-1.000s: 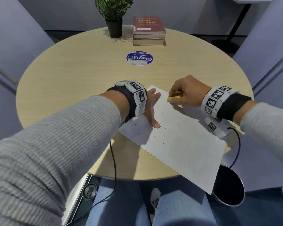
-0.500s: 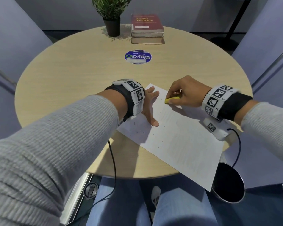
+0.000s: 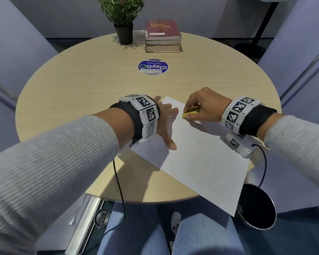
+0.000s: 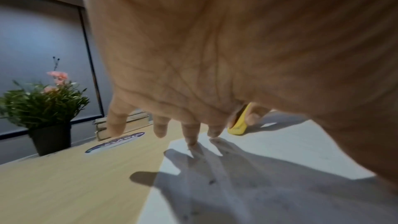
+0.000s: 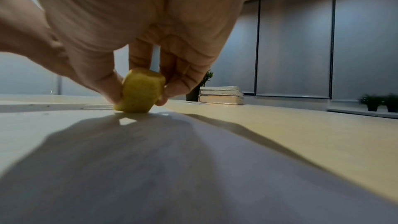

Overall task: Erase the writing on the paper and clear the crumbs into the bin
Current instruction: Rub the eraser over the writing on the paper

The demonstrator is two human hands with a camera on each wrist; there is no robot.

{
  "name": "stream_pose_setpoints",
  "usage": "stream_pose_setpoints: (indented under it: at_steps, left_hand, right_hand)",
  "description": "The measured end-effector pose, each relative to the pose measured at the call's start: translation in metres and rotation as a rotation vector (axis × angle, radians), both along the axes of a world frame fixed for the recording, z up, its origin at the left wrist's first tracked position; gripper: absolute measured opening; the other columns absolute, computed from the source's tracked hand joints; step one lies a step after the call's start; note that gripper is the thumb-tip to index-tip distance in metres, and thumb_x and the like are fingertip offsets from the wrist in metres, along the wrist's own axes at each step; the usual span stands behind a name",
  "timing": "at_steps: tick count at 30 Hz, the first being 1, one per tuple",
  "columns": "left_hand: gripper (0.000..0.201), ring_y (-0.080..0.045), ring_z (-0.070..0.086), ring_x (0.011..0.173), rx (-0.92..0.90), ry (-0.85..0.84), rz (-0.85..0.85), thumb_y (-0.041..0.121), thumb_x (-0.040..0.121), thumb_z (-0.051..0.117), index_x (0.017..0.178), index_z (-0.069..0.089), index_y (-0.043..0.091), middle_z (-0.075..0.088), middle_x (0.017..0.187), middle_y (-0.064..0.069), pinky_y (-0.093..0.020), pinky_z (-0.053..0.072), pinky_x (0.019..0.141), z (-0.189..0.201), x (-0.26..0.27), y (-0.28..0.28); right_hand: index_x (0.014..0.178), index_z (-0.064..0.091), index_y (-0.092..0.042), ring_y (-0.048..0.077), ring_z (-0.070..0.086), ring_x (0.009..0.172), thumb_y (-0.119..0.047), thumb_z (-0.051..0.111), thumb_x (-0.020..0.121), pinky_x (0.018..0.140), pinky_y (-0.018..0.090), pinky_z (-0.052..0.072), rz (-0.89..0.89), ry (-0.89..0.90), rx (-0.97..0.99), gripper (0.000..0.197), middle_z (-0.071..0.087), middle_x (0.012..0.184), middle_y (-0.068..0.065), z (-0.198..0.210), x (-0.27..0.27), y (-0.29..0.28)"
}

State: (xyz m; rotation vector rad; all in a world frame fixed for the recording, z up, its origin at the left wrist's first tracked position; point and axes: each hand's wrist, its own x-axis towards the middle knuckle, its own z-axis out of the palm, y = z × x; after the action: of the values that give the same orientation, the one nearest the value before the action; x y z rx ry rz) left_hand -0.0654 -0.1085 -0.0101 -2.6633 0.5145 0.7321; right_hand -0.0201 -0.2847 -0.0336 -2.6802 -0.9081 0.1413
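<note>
White paper (image 3: pixel 201 159) lies askew at the worktop's (image 3: pixel 81 100) near edge, one corner hanging over it above the dark bin (image 3: pixel 260 210) below. Dark crumbs (image 3: pixel 180 144) speck the sheet. The right hand (image 3: pixel 204 105) pinches a yellow eraser (image 3: pixel 189 114), its grip clamped on it, tip pressed to the sheet's far corner. The left hand (image 3: pixel 166 124) lies flat, fingers spread, on the sheet's left side. Books (image 3: pixel 163 36), a plant (image 3: pixel 122 17) and a sticker (image 3: pixel 153 67) sit toward the far edge.

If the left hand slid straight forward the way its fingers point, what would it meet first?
Probably the round sticker, flat on the table; beyond it the books. The left hand seems aimed that way, though depth is unclear.
</note>
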Motion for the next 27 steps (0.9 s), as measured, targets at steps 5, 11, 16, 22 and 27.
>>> stream_pose_setpoints:
  at_steps: [5,11,16,22,27]
  left_hand:
    - [0.126,-0.027,0.004,0.145,-0.028,0.013,0.02,0.085,0.058,0.057,0.151,-0.007,0.029,-0.004,0.159,0.004,-0.055,0.016,0.11,0.002,-0.01,-0.003]
    - [0.122,-0.027,-0.018,0.144,-0.038,0.045,0.038,0.077,0.064,0.06,0.15,-0.013,0.031,-0.016,0.158,0.006,-0.057,-0.004,0.111,0.012,0.0,-0.003]
    - [0.118,-0.027,-0.018,0.144,-0.057,0.05,0.043,0.073,0.069,0.061,0.15,-0.014,0.029,-0.018,0.158,0.004,-0.054,-0.004,0.112,0.013,-0.003,-0.003]
    - [0.121,-0.031,-0.018,0.143,-0.068,0.069,0.058,0.074,0.065,0.063,0.15,-0.014,0.033,-0.018,0.157,0.006,-0.058,-0.001,0.111,0.009,0.002,-0.001]
    - [0.123,-0.03,-0.018,0.143,-0.064,0.065,0.066,0.076,0.063,0.063,0.15,-0.013,0.033,-0.017,0.157,0.008,-0.058,0.0,0.112,0.007,0.004,-0.001]
  right_hand:
    - [0.086,0.076,-0.017,0.022,0.06,0.073,-0.029,0.073,0.079,0.067,0.033,0.05,-0.015,0.006,0.006,0.015,0.069,0.08,0.005,0.0,0.0,0.0]
    - [0.087,0.076,-0.014,0.018,0.054,0.069,-0.03,0.073,0.08,0.064,0.028,0.042,-0.097,-0.029,0.009,0.018,0.068,0.078,0.007,0.0,0.005,0.005]
    - [0.084,0.077,-0.014,0.02,0.054,0.063,-0.03,0.075,0.079,0.061,0.029,0.043,-0.061,0.044,0.05,0.016,0.065,0.07,0.009,0.003,0.002,0.006]
    - [0.084,0.075,-0.015,0.018,0.052,0.061,-0.031,0.073,0.079,0.06,0.029,0.043,-0.017,0.038,0.007,0.017,0.062,0.067,0.005,0.001,-0.006,0.012]
    - [0.085,0.075,-0.015,0.017,0.051,0.06,-0.031,0.074,0.079,0.06,0.029,0.042,-0.116,0.031,0.029,0.017,0.056,0.061,-0.002,0.007,0.001,0.006]
